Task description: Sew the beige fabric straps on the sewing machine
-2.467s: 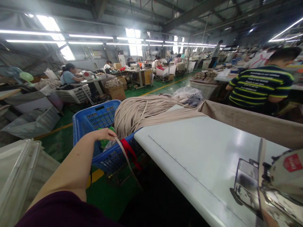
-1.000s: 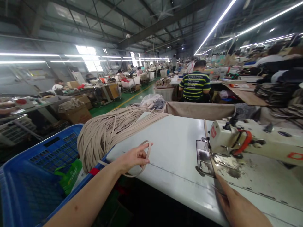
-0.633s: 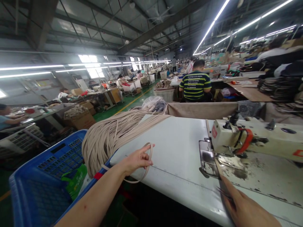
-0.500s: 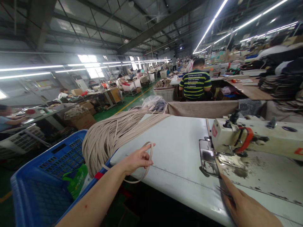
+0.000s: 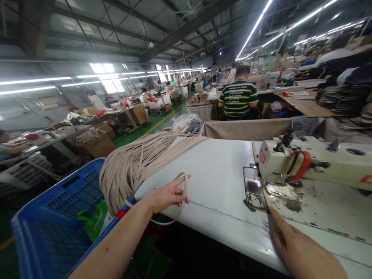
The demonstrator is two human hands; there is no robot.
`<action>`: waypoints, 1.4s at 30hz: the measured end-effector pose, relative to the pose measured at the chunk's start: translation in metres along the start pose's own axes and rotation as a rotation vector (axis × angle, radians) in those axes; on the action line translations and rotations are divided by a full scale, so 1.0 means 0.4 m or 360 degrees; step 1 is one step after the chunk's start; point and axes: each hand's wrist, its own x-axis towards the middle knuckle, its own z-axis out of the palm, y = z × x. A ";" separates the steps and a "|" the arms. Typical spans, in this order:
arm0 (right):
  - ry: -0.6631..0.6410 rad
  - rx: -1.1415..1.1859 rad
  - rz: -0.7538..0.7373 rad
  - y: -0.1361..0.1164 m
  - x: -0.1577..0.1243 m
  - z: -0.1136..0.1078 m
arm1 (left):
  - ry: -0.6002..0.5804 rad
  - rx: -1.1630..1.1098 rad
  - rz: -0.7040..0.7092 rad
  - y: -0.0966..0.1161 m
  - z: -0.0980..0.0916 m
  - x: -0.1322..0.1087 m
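one beige strap (image 5: 185, 189) in curled left hand (image 5: 168, 197), small snips (image 5: 273, 228) in right hand (image 5: 305, 246)

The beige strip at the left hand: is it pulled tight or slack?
Slack: the beige strip bends over an outstretched finger of the left hand and sags in a loose curve below.

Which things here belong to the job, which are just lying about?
Likely in use: beige strip in left hand; pointed tool in right hand; sewing machine; beige strip bundle.
Likely lying about: green plastic bag in blue basket; clear plastic bag beyond bundle.
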 end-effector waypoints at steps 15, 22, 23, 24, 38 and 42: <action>-0.0049 -0.0071 0.0004 -0.006 -0.002 -0.007 | 0.0034 0.0030 -0.0055 -0.006 0.007 -0.004; -0.0096 -0.0219 0.0088 -0.037 -0.007 -0.034 | 0.0076 0.0268 -0.0053 -0.013 0.011 0.009; -0.0096 -0.0239 0.0111 -0.041 -0.003 -0.037 | 0.0095 0.0297 -0.0044 -0.011 0.015 0.015; -0.0092 -0.0251 0.0126 -0.045 0.001 -0.040 | 0.0108 0.0308 -0.0042 -0.009 0.020 0.023; 0.0091 -0.0201 0.0147 -0.045 0.038 -0.002 | 0.0951 0.1547 0.0165 0.085 -0.180 0.232; 0.0191 -0.0175 0.0108 -0.040 0.031 0.007 | 0.1083 0.1719 0.0216 0.121 -0.158 0.263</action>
